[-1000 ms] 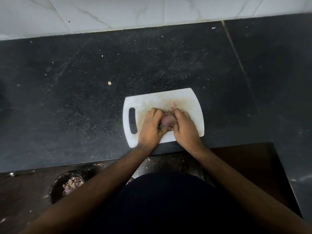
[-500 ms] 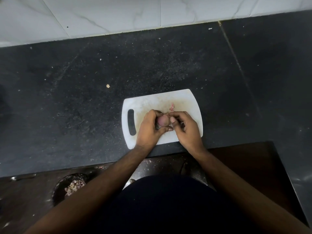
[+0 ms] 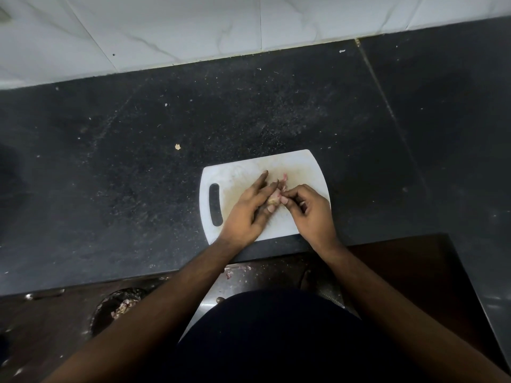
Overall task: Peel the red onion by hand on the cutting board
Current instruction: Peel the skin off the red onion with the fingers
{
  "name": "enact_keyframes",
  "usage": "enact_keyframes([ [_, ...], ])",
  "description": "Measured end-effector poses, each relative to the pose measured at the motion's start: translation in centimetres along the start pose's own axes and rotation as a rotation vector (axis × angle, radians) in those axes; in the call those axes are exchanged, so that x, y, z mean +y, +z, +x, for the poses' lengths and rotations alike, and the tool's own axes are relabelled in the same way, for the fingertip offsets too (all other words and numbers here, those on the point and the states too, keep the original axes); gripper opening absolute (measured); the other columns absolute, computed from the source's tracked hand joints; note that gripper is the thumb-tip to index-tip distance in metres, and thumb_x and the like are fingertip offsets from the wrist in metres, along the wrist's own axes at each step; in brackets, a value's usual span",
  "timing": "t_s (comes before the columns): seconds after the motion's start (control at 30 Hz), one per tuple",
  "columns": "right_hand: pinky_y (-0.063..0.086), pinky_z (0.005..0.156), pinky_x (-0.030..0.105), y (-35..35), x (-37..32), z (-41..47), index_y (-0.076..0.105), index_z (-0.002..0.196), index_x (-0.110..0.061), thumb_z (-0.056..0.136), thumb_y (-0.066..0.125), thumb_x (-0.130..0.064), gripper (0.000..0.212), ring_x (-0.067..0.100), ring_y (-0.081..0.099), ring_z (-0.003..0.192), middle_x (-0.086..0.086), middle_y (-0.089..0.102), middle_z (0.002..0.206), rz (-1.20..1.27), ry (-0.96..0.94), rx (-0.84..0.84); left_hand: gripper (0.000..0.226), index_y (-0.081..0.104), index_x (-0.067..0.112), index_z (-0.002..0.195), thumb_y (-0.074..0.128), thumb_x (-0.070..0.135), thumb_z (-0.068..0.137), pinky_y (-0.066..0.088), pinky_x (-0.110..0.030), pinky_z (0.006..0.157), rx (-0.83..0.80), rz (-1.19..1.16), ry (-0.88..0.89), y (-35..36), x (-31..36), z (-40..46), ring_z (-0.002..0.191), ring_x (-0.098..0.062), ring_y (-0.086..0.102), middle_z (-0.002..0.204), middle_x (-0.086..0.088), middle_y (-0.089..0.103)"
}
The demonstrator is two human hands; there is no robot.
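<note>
Slippage is the main risk: the red onion point(image 3: 274, 198) sits over the cutting board point(image 3: 237, 172), held loosely by the left hand point(image 3: 250, 210) with some fingers extended, while the right hand point(image 3: 309, 208) pinches its skin, so a hard tug could roll it onto the tabletop point(image 3: 138, 161).

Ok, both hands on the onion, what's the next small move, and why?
Probably pull the skin away with the right hand: its fingertips pinch at the onion, which the left hand steadies over the board.
</note>
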State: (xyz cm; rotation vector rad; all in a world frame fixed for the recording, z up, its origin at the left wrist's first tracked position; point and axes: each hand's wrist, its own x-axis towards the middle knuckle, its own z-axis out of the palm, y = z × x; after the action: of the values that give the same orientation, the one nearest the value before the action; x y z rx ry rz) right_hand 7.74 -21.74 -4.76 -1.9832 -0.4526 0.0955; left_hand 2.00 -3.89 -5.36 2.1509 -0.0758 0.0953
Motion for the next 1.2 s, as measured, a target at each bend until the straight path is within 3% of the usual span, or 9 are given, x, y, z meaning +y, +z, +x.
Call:
enact_keyframes([
  [0.1, 0.054, 0.074, 0.026, 0.1, -0.1, -0.2, 0.069, 0.096, -0.013, 0.097, 0.069, -0.015, 0.002, 0.006, 0.065, 0.083, -0.008, 0.069, 0.091, -0.053, -0.027, 0.01, 0.072, 0.04, 0.021, 0.158, 0.07, 0.038, 0.094, 0.044, -0.041, 0.112, -0.013, 0.115, -0.007, 0.3, -0.2, 0.1, 0.134, -0.021, 0.044, 0.141, -0.008, 0.044],
  [0.17, 0.051, 0.072, 0.022, 0.1, 0.1, -0.4, 0.068, 0.096, -0.011, 0.097, 0.069, -0.016, 0.005, 0.005, 0.063, 0.081, -0.008, 0.068, 0.09, -0.072, -0.036, -0.008, 0.074, 0.037, 0.023, 0.158, 0.07, 0.036, 0.094, 0.046, -0.037, 0.106, 0.024, 0.114, -0.044, 0.4, 0.1, 0.1, 0.124, -0.019, 0.049, 0.132, -0.002, 0.051],
  [0.33, 0.05, 0.067, 0.027, 0.2, 0.3, -0.5, 0.068, 0.098, -0.016, 0.098, 0.067, -0.018, 0.003, 0.005, 0.06, 0.079, -0.01, 0.066, 0.093, -0.139, -0.088, -0.081, 0.051, 0.04, 0.019, 0.133, 0.072, 0.01, 0.095, 0.049, -0.018, 0.098, 0.156, -0.114, -0.113, 0.4, 0.8, -0.3, 0.12, -0.001, 0.062, 0.131, 0.0, 0.063],
  [0.47, 0.053, 0.08, 0.019, 0.0, 0.0, -0.4, 0.067, 0.119, -0.019, 0.098, 0.068, -0.019, 0.02, 0.003, 0.067, 0.097, -0.009, 0.071, 0.111, -0.078, -0.062, -0.057, 0.039, 0.052, 0.015, 0.133, 0.068, 0.014, 0.097, 0.05, -0.028, 0.097, 0.154, 0.007, -0.035, 0.4, 0.3, -0.4, 0.115, -0.016, 0.06, 0.124, 0.002, 0.062],
  [0.63, 0.052, 0.083, 0.013, -0.2, -0.1, -0.3, 0.076, 0.112, -0.012, 0.094, 0.074, -0.013, 0.018, -0.007, 0.067, 0.094, -0.011, 0.075, 0.105, -0.028, -0.032, -0.056, 0.037, 0.056, 0.008, 0.135, 0.064, 0.008, 0.099, 0.044, -0.025, 0.107, 0.134, 0.03, 0.056, 0.3, 0.5, -0.2, 0.124, -0.017, 0.055, 0.13, -0.007, 0.054],
  [0.87, 0.06, 0.075, 0.024, -0.9, 0.2, 0.3, 0.081, 0.105, -0.012, 0.087, 0.08, -0.011, 0.018, 0.001, 0.073, 0.079, -0.007, 0.08, 0.09, 0.013, 0.083, -0.067, 0.038, 0.053, 0.008, 0.137, 0.062, 0.012, 0.1, 0.04, -0.027, 0.11, 0.102, 0.099, 0.056, 0.6, 0.5, -0.5, 0.124, -0.021, 0.051, 0.134, -0.006, 0.052],
  [1.07, 0.062, 0.076, 0.039, -1.4, 0.7, 0.4, 0.079, 0.107, -0.023, 0.091, 0.073, -0.033, 0.019, 0.003, 0.074, 0.083, -0.011, 0.079, 0.092, -0.112, -0.011, -0.092, 0.037, 0.052, 0.009, 0.136, 0.062, 0.01, 0.1, 0.04, -0.025, 0.105, 0.091, 0.101, 0.033, 0.4, 0.7, -0.4, 0.12, -0.018, 0.053, 0.13, -0.004, 0.057],
  [1.2, 0.061, 0.074, 0.039, -1.3, 0.4, 0.4, 0.076, 0.106, -0.02, 0.09, 0.068, -0.035, 0.024, 0.01, 0.073, 0.083, -0.008, 0.078, 0.094, -0.206, -0.097, -0.087, 0.04, 0.047, 0.012, 0.139, 0.06, 0.011, 0.1, 0.042, -0.024, 0.105, 0.092, 0.06, -0.016, 0.4, 0.7, -0.4, 0.119, -0.018, 0.055, 0.13, -0.003, 0.056],
])
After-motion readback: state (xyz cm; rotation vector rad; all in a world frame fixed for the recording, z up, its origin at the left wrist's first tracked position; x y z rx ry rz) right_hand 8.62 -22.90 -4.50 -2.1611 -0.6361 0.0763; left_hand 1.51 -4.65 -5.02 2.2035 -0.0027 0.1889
